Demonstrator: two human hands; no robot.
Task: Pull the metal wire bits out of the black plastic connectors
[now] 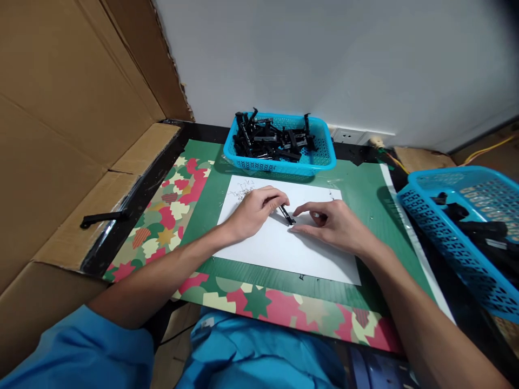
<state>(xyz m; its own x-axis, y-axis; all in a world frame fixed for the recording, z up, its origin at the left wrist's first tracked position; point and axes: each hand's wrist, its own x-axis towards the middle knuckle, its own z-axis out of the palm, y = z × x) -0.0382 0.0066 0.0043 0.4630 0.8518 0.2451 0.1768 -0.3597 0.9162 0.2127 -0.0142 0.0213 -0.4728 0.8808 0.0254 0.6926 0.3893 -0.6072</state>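
Note:
My left hand (261, 209) is closed over the upper end of a narrow black plastic part (287, 215), holding it at a slant just over the white paper sheet (259, 243). At the part's lower end is my right hand (334, 224), its thumb and index finger apart on either side of that end. Whether the fingertips touch it is too small to tell. Beside the left hand, a loose pile of tiny thin wire-like pieces (242, 190) lies on the paper's far left corner.
Behind the paper, a blue basket (279, 166) holds many similar black parts (265, 139). Another blue basket (450, 229) with black pieces stands at the right. One long black part (103, 218) lies on the cardboard at left. Wall sockets (347, 135) are at the back.

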